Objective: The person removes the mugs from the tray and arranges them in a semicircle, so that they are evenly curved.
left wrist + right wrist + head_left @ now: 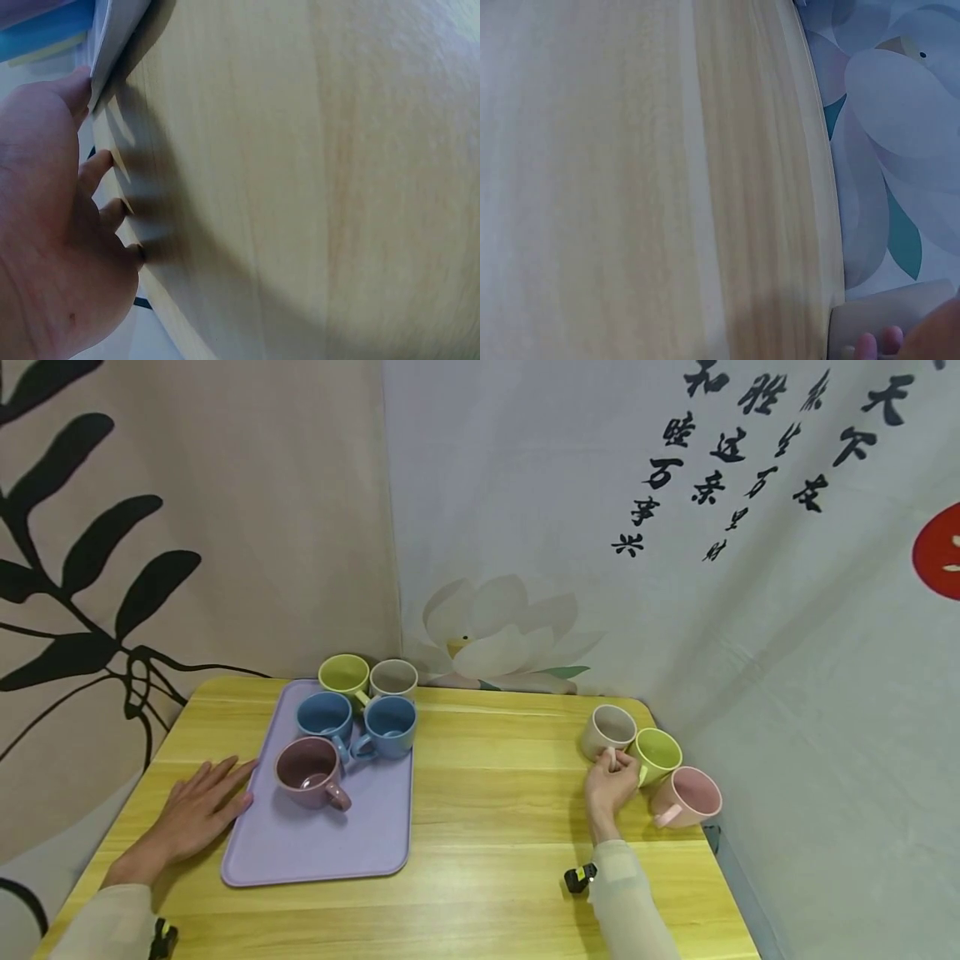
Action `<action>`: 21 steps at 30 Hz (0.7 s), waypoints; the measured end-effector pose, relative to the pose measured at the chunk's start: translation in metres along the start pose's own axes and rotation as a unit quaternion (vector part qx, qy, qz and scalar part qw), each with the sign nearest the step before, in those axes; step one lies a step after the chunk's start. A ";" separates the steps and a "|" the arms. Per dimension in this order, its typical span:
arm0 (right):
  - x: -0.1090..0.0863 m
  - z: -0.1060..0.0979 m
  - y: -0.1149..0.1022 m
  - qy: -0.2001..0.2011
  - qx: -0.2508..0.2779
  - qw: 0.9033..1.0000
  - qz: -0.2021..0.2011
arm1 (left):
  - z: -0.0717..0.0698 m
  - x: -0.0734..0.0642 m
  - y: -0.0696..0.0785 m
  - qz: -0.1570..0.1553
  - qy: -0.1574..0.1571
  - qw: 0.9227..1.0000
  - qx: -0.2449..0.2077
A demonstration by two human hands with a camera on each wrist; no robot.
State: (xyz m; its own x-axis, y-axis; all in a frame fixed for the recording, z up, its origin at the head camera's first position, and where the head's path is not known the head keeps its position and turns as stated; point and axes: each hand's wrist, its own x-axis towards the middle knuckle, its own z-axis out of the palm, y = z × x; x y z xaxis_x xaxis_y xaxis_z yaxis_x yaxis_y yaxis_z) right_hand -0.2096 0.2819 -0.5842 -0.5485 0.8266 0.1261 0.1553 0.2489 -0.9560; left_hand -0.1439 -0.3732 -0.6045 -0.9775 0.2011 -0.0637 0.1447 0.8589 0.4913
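Note:
At the table's right side my right hand (611, 787) holds the handle of a grey-white mug (608, 729). Only a few fingertips and part of that mug (881, 319) show in the right wrist view's lower corner. A lime green mug (658, 753) and a pink mug (688, 797) stand close beside it. My left hand (191, 810) lies with fingers extended on the table, touching the left edge of a lilac tray (300, 856). Toward the tray's back are a mauve mug (306, 772), two blue mugs (325, 717), a green mug (343, 674) and a grey-white mug (393, 678).
The wooden table (495, 827) stretches between the tray and the right-hand mugs. A printed cloth (495, 527) with a lotus and black characters hangs directly behind the back edge. Another cloth with dark leaves (105, 539) hangs at left.

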 end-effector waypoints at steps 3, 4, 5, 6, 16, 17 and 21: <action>-0.001 -0.003 -0.001 -0.001 -0.011 1.000 -0.001 | 0.000 0.000 0.000 0.000 0.002 1.000 -0.002; -0.001 -0.004 -0.001 -0.004 -0.015 1.000 -0.002 | 0.001 0.000 0.000 0.001 0.002 1.000 -0.003; -0.002 -0.005 -0.002 -0.008 -0.018 1.000 -0.003 | 0.001 0.000 0.000 0.001 0.002 1.000 -0.004; -0.003 -0.006 -0.002 -0.013 -0.022 1.000 -0.003 | 0.001 0.000 0.000 0.001 0.003 1.000 -0.005; -0.016 -0.018 -0.005 -0.081 -0.005 0.997 -0.015 | 0.002 0.000 -0.003 0.000 0.004 1.000 -0.004; -0.018 -0.020 -0.005 -0.085 -0.001 0.996 -0.021 | 0.002 0.000 -0.003 0.001 0.004 1.000 -0.003; -0.028 -0.026 -0.006 -0.093 0.000 0.994 -0.056 | 0.002 0.000 -0.002 0.000 0.004 1.000 -0.004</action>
State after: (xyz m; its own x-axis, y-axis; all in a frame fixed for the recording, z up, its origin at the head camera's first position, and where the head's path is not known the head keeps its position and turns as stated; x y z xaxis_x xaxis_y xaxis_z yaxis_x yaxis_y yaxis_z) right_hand -0.1741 0.2703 -0.5751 -0.7040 0.6868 0.1807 0.0848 0.3339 -0.9388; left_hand -0.1442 -0.3743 -0.6070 -0.9789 0.1966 -0.0566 0.1430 0.8555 0.4976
